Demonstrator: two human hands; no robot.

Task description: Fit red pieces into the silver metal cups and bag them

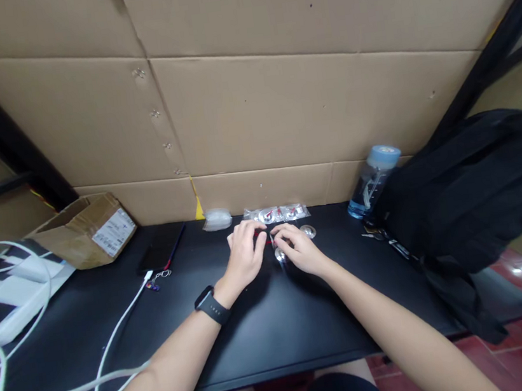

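Note:
My left hand (247,250) is over the black table with its fingers curled and the thumb close to the forefinger. Opposite it, my right hand (298,249) has its fingers bent together. A thin red piece shows in the narrow gap between the fingertips; what either hand pinches is too small to make out. Partly under my right hand lies a shiny round metal disc (280,256). Another shiny disc (309,231) rests just beyond the right knuckles. Behind both hands is a clear plastic packet (277,214) of silvery round parts with red bits.
A small clear wrapped bundle (217,219) lies by the cardboard wall. To the left are a phone (156,254), white cables, a power strip (18,291) and an open cardboard box (88,234). A water bottle (372,184), keys (372,234) and a black backpack (477,193) occupy the right.

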